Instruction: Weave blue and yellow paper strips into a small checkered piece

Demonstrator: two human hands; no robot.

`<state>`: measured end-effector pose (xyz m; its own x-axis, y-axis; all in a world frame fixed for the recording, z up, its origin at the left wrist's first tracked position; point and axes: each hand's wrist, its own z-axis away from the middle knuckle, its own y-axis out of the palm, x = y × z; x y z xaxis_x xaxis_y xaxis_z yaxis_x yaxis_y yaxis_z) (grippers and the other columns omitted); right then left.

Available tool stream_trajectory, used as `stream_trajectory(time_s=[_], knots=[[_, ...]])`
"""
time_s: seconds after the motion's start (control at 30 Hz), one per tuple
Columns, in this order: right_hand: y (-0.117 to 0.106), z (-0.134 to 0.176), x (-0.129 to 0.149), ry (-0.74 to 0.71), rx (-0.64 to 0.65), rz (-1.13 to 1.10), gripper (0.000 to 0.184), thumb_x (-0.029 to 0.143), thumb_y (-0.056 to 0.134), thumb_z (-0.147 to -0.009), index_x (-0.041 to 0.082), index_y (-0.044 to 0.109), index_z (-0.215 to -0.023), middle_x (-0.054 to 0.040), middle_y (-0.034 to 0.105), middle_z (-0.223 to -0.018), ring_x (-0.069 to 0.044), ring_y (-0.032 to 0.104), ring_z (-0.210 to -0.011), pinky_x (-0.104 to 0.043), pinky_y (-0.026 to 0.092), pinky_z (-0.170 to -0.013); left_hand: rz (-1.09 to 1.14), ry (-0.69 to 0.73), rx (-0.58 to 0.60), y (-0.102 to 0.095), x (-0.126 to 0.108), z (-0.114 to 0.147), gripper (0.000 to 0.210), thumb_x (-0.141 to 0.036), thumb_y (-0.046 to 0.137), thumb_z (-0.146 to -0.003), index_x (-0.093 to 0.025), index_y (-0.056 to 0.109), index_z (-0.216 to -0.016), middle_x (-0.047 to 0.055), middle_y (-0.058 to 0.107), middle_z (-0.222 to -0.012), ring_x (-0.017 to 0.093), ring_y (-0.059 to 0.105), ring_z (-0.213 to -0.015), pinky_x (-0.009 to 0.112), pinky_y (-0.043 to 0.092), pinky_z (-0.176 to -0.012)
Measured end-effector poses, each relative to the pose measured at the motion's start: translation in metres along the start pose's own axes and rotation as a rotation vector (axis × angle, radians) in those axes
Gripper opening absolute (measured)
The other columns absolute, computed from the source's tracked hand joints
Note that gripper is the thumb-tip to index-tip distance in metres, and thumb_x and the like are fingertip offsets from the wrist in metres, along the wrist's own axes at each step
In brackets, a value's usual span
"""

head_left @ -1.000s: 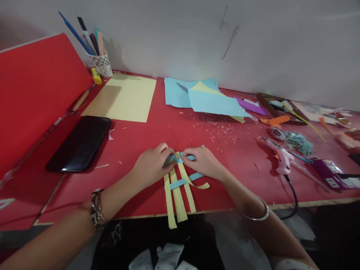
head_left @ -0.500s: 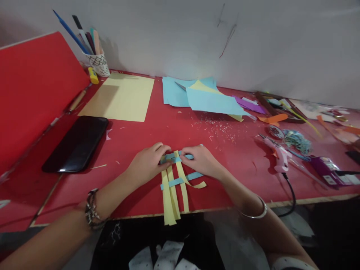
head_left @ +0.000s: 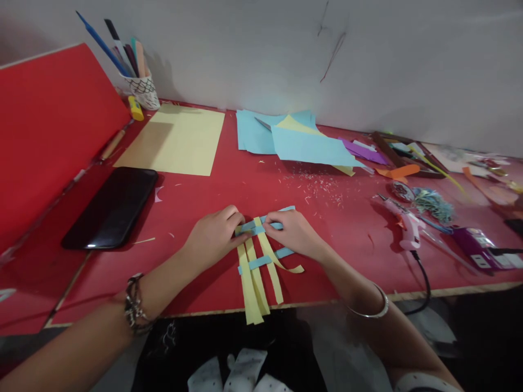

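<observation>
Yellow paper strips [head_left: 254, 280] and blue paper strips [head_left: 260, 262] cross each other in a loose weave near the table's front edge. My left hand [head_left: 214, 234] pinches the weave's upper left corner, thumb and fingers closed on the paper strips there. At the upper right, my right hand [head_left: 292, 231] has its fingertips closed on a blue strip beside a yellow one. One yellow strip curls away to the right under my right wrist. The lower yellow ends hang past the table edge. My fingertips partly hide the strips between them.
A black phone [head_left: 110, 209] lies left on the red table [head_left: 183, 294]. Behind are a yellow sheet [head_left: 180, 144], blue sheets [head_left: 310, 146] and a pen cup [head_left: 143, 92]. Paper scraps [head_left: 318, 185] are scattered in the middle. To the right lies a pink glue gun [head_left: 408, 228] with a cable.
The lower part of the woven strips has swung slightly to the right. Both hands keep their pinch in nearly the same place.
</observation>
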<state>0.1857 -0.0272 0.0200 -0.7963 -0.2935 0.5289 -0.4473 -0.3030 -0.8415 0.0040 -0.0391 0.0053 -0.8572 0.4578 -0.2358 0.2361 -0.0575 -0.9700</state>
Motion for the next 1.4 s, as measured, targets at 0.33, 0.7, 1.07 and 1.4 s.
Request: stream_trajectory(time_s=[0.33, 0.7, 1.07, 1.4], knots=[[-0.001, 0.0, -0.001, -0.046, 0.009, -0.022, 0.02, 0.025, 0.043, -0.078, 0.018, 0.042, -0.059, 0.0039, 0.044, -0.055, -0.007, 0.038, -0.051, -0.021, 0.025, -0.05, 0.273, -0.027, 0.009, 0.002, 0.005, -0.004, 0.013, -0.031, 0.051, -0.078, -0.018, 0.052, -0.075, 0.0, 0.053, -0.078, 0.011, 0.048, -0.059, 0.021, 0.03, -0.048], [-0.006, 0.001, 0.001, -0.052, 0.026, -0.093, 0.021, 0.024, 0.043, -0.08, 0.017, 0.047, -0.061, 0.0044, 0.043, -0.054, -0.006, 0.036, -0.048, -0.021, 0.024, -0.048, 0.624, -0.084, 0.021, 0.001, 0.012, -0.004, 0.018, -0.035, 0.047, -0.078, -0.019, 0.051, -0.07, -0.004, 0.054, -0.062, 0.01, 0.044, -0.052, 0.021, 0.032, -0.049], [-0.002, 0.0, -0.005, -0.095, 0.019, -0.149, 0.02, 0.025, 0.042, -0.081, 0.018, 0.047, -0.063, 0.0031, 0.048, -0.058, -0.007, 0.04, -0.053, -0.02, 0.027, -0.051, 0.72, -0.068, 0.038, -0.001, 0.011, -0.005, 0.019, -0.033, 0.048, -0.079, -0.02, 0.061, -0.081, -0.002, 0.062, -0.067, 0.01, 0.05, -0.056, 0.021, 0.037, -0.051], [-0.004, 0.0, -0.001, -0.071, 0.014, -0.12, 0.019, 0.022, 0.044, -0.079, 0.018, 0.044, -0.06, 0.0049, 0.042, -0.055, -0.007, 0.037, -0.05, -0.02, 0.026, -0.05, 0.739, -0.064, 0.036, -0.001, 0.014, -0.004, 0.017, -0.033, 0.05, -0.079, -0.019, 0.06, -0.078, -0.003, 0.061, -0.066, 0.009, 0.05, -0.057, 0.02, 0.036, -0.052]])
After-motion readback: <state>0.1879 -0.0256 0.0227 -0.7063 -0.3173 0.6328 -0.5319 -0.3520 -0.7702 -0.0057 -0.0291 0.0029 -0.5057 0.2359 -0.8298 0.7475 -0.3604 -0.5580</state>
